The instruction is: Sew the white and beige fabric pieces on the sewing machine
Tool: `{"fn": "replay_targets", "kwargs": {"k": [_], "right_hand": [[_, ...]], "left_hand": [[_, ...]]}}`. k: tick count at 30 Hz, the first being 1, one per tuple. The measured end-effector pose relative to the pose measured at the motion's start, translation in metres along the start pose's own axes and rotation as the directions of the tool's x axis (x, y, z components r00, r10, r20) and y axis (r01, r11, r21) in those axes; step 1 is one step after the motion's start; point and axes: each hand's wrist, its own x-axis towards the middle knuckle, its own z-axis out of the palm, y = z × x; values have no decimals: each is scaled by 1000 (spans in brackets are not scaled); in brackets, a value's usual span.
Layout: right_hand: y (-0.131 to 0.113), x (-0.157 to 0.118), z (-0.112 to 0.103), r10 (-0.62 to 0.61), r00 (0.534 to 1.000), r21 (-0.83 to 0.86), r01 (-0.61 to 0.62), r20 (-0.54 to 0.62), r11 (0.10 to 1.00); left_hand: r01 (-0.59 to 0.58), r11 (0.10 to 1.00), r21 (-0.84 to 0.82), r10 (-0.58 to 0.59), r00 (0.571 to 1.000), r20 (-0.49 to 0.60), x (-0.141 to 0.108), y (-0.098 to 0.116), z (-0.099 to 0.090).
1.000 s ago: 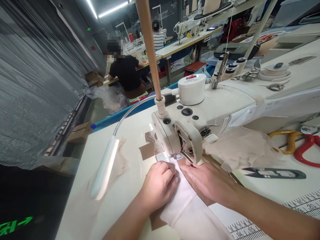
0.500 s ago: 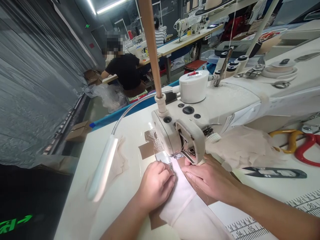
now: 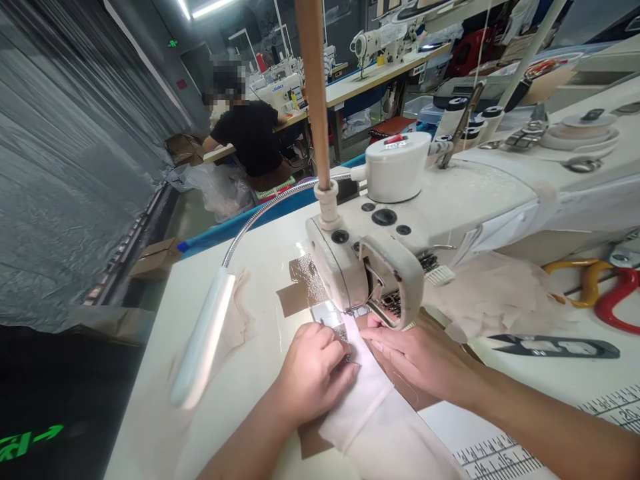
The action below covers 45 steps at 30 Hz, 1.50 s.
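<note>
A strip of pale pink-white fabric runs from the table edge up under the head of a white sewing machine. My left hand lies on its left edge in front of the needle plate, fingers curled and thumb pressed on the cloth. On the other edge my right hand holds the fabric between thumb and fingers, its fingertips partly behind the machine's guard. The needle and presser foot are mostly hidden. Brown tape patches cover the table around the plate.
A lamp on a bendy neck stands left of the hands. To the right lie thread snips, cloth scraps, red-handled scissors and a printed ruler. A person in black sits at another machine beyond.
My left thumb and fingers have shifted slightly right over the fabric. My right hand stays nearly in place. The view has turned a little, so the machine head appears farther right.
</note>
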Motion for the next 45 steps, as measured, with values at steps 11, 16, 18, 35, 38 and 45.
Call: {"fn": "replay_targets", "kwargs": {"k": [11, 16, 18, 35, 38, 45], "right_hand": [[0, 3, -1, -20, 1000, 39, 20, -1, 999], [3, 3, 0, -90, 995, 97, 94, -45, 991], [4, 3, 1, -103, 994, 101, 106, -33, 989], [7, 1, 12, -81, 996, -135, 84, 25, 987], [6, 1, 11, -88, 996, -145, 88, 4, 985], [7, -1, 11, -97, 995, -141, 99, 25, 985]], "left_hand": [[8, 1000, 17, -8, 1000, 7, 1, 1, 1], [1, 1000, 12, -1, 1000, 16, 0, 1, 1], [-2, 1000, 6, 1, 1000, 14, 0, 1, 1], [-131, 984, 120, 114, 984, 139, 13, -8, -4], [-150, 974, 169, 124, 980, 157, 12, -9, -3], [-189, 953, 238, 163, 978, 127, 9, -8, 1]]}}
